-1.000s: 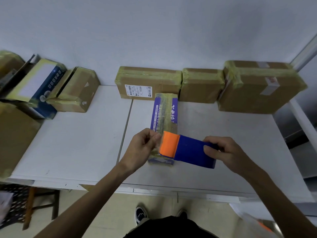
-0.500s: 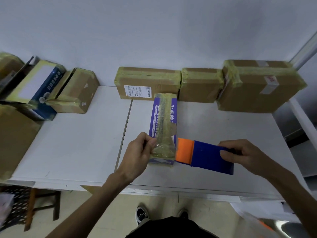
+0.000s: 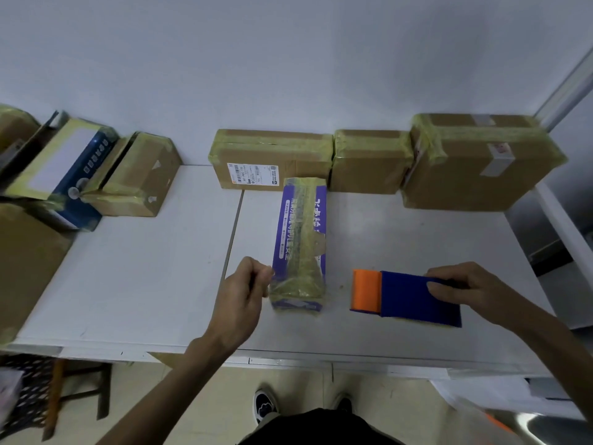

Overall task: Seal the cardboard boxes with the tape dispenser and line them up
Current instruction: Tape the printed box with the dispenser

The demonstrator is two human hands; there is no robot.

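A long purple box (image 3: 300, 242) wrapped in yellowish tape lies lengthwise on the white table (image 3: 144, 268). My left hand (image 3: 245, 292) has curled fingers and holds the box at its near left corner. To the right of the box, the blue tape dispenser (image 3: 414, 297) with its orange front sits on the table, apart from the box. My right hand (image 3: 465, 290) grips the dispenser's rear end. Three taped brown boxes stand in a row against the back wall: a flat one (image 3: 272, 155), a small one (image 3: 369, 162) and a large one (image 3: 475, 165).
At the back left stand a blue-and-white box (image 3: 64, 168) and a taped brown box (image 3: 138, 178). A big brown carton (image 3: 25, 261) fills the left edge. The table's front edge runs just above my feet, and a stool (image 3: 57, 396) stands below left.
My right hand has pulled the dispenser off the purple box and moved it right, down onto the table. My left hand has slid from the box's top to its near left corner.
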